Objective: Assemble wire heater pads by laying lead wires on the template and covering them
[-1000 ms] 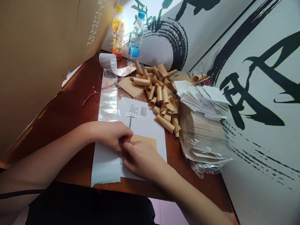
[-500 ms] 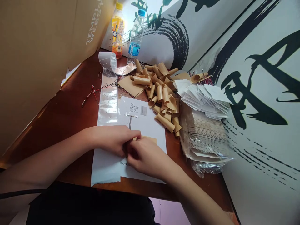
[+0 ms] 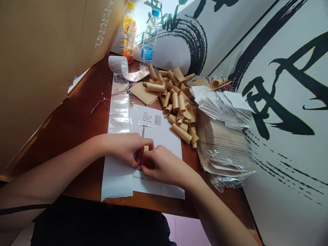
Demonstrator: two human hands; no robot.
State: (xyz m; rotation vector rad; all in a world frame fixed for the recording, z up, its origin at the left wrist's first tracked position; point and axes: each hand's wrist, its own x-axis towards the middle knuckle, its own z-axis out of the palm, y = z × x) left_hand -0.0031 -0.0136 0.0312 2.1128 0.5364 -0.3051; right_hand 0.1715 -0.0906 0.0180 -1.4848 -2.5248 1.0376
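Observation:
My left hand [image 3: 128,147] and my right hand [image 3: 164,164] meet over a printed white sheet [image 3: 167,135], fingertips pinched close together. Whatever they pinch is hidden by the fingers. Part of a flat brown paper piece [image 3: 149,148] shows just behind the fingers, on the sheet. A drawn outline and the printed text "206DC-E001" lie beneath and in front of the hands. Left of the sheet runs a shiny strip of clear stickers [image 3: 119,114], its far end curling up.
Rolled brown papers [image 3: 175,102] lie heaped behind the right hand. Thin red and black wires [image 3: 102,98] cross the strip. Folded white papers [image 3: 222,106] top a plastic-wrapped stack [image 3: 228,143] at the right. Two bottles [image 3: 129,34] stand at the back; a cardboard box [image 3: 51,68] borders the left.
Both hands have shifted slightly away from me, and their fingers have rearranged. More of the printed text in front of them now shows.

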